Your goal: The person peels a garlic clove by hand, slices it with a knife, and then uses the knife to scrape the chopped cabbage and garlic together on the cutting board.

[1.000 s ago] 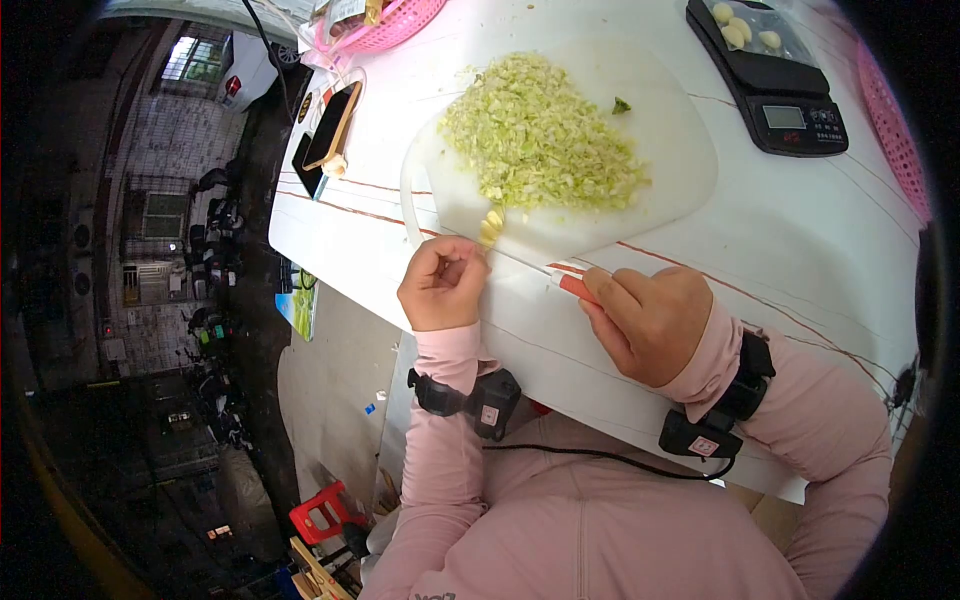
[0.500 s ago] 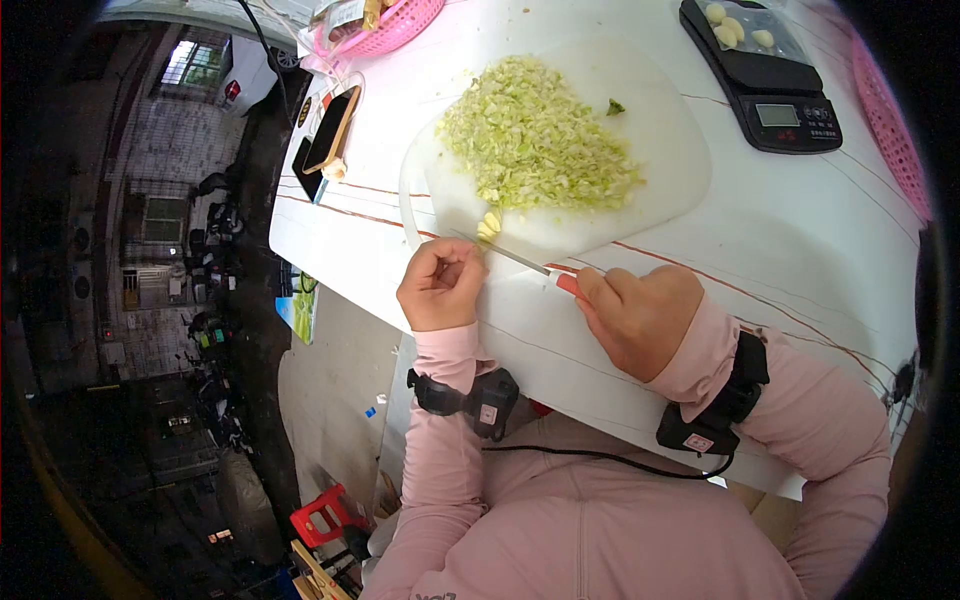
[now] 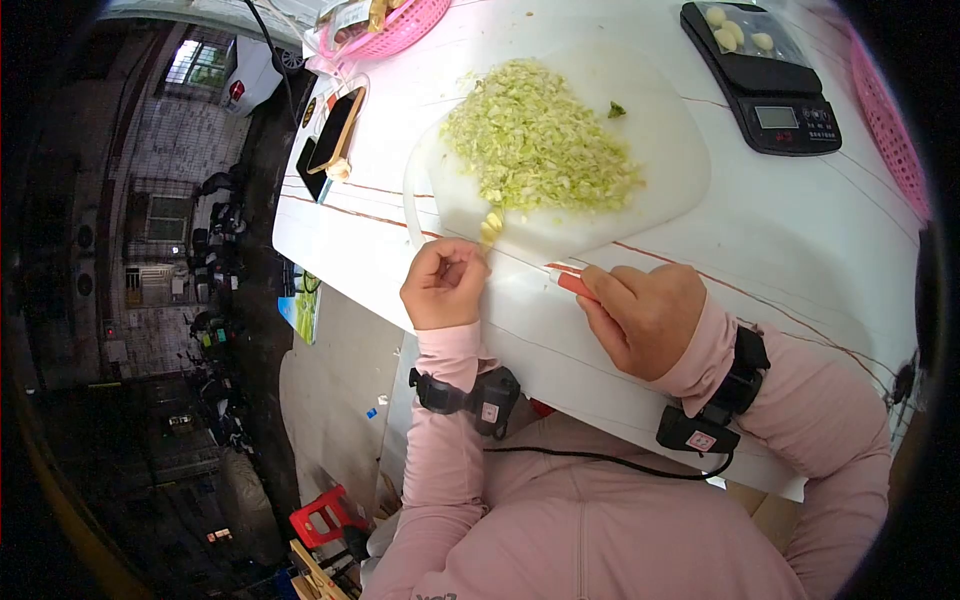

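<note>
My right hand (image 3: 650, 318) is closed around the orange-red handle of a knife (image 3: 574, 283), whose thin blade points left toward my other hand. My left hand (image 3: 445, 284) has its fingers curled in a pinch at the near edge of the white cutting board (image 3: 672, 172). Pale yellow garlic (image 3: 490, 230) shows at its fingertips, partly sliced; the part inside the fingers is hidden. Beyond it on the board lies a broad heap of chopped light-green vegetable (image 3: 540, 140), with a small dark green scrap (image 3: 616, 109) to its right.
A black kitchen scale (image 3: 765, 95) at the back right bears a clear bag of garlic cloves (image 3: 735, 32). Pink baskets stand at the back left (image 3: 405, 28) and right edge (image 3: 885, 120). Phones (image 3: 335, 130) lie at the table's left side. A red stool (image 3: 328, 515) is on the floor.
The knife blade has turned slightly and now looks thinner beside the garlic. Both hands stay almost in place; the view has shifted a little.
</note>
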Action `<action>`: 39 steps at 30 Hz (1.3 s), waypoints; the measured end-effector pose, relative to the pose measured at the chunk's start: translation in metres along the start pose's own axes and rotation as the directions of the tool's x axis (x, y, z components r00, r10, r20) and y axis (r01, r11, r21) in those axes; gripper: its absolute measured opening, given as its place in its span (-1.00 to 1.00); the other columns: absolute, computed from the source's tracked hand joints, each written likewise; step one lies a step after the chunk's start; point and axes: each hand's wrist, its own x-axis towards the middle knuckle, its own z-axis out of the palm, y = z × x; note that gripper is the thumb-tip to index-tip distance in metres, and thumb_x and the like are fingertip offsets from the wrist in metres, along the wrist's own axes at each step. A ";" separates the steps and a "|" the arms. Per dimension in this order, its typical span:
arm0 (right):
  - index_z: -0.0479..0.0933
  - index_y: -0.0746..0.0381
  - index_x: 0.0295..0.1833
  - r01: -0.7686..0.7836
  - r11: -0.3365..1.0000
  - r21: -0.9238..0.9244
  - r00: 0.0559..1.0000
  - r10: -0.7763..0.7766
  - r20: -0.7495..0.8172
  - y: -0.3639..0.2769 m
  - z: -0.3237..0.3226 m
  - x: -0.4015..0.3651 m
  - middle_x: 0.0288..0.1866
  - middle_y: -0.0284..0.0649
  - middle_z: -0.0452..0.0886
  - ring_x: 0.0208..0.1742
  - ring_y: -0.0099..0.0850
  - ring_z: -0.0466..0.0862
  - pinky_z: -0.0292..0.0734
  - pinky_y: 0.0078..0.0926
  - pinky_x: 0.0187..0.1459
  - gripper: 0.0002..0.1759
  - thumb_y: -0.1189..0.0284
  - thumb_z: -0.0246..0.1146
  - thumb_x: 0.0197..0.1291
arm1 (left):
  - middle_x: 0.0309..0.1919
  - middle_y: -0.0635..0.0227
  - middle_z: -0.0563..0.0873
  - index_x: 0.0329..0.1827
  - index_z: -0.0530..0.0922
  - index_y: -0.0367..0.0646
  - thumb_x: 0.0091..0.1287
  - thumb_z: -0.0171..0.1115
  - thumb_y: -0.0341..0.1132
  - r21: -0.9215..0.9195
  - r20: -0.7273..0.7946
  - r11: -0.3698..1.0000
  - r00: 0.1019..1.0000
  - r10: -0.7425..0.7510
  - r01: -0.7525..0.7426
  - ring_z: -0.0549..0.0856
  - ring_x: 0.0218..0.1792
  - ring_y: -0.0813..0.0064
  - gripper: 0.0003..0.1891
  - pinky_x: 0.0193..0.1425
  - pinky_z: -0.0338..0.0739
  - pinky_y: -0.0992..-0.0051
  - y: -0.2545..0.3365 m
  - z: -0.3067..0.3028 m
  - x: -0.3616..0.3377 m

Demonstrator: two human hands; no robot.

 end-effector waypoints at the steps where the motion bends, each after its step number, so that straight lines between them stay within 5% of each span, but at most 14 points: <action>1: 0.54 0.20 -0.23 -0.003 1.000 0.010 1.000 0.003 -0.004 0.000 0.000 0.000 -0.55 -0.30 0.52 -0.62 -0.31 0.55 0.37 -0.34 -0.63 -0.83 0.33 0.31 0.24 | -0.32 0.39 0.68 -0.17 0.61 -0.34 0.30 0.30 -0.63 -0.014 -0.001 1.000 1.000 0.007 -0.007 0.66 -0.33 0.65 -0.90 -0.18 0.60 0.65 -0.001 0.000 0.000; 27: 0.52 0.18 -0.26 -0.043 0.996 0.078 0.999 0.042 0.015 -0.002 -0.001 0.001 -0.58 -0.27 0.52 -0.64 -0.27 0.57 0.40 -0.32 -0.62 -0.83 0.34 0.33 0.25 | -0.34 0.42 0.66 -0.18 0.60 -0.33 0.30 0.30 -0.64 0.021 -0.014 1.000 1.000 -0.007 0.007 0.63 -0.37 0.68 -0.91 -0.23 0.54 0.69 -0.001 0.000 0.001; 39: 0.52 0.20 -0.21 -0.030 0.998 -0.051 0.993 0.036 0.113 -0.004 -0.001 0.002 -0.52 -0.28 0.58 -0.60 -0.28 0.62 0.44 -0.32 -0.60 -0.84 0.34 0.24 0.32 | -0.31 0.41 0.66 -0.16 0.62 -0.33 0.29 0.30 -0.63 0.039 -0.004 0.999 1.000 0.003 -0.003 0.63 -0.36 0.67 -0.89 -0.21 0.56 0.67 -0.002 -0.001 0.000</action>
